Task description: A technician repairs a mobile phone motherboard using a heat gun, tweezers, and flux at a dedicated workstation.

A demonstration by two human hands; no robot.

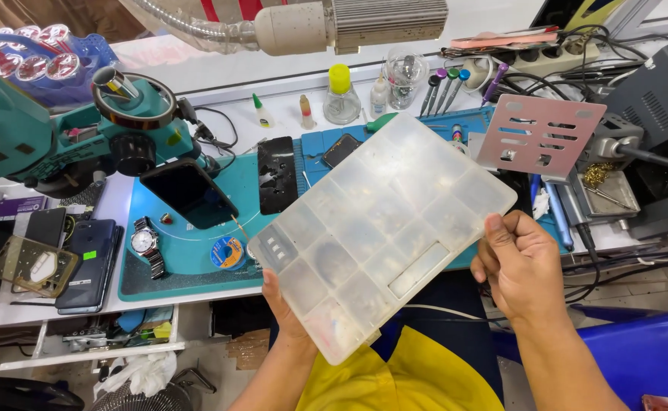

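I hold a translucent white plastic compartment box tilted above my lap, its divided cells showing through. My left hand supports it from underneath at the lower left edge, mostly hidden by the box. At the box's right edge, my right hand grips it with the thumb on top. The box's contents cannot be made out through the cloudy plastic.
A teal work mat carries a dark phone, a wristwatch, a solder spool and a black phone panel. A teal microscope stands left, with bottles, screwdrivers and a perforated metal plate behind, phones far left.
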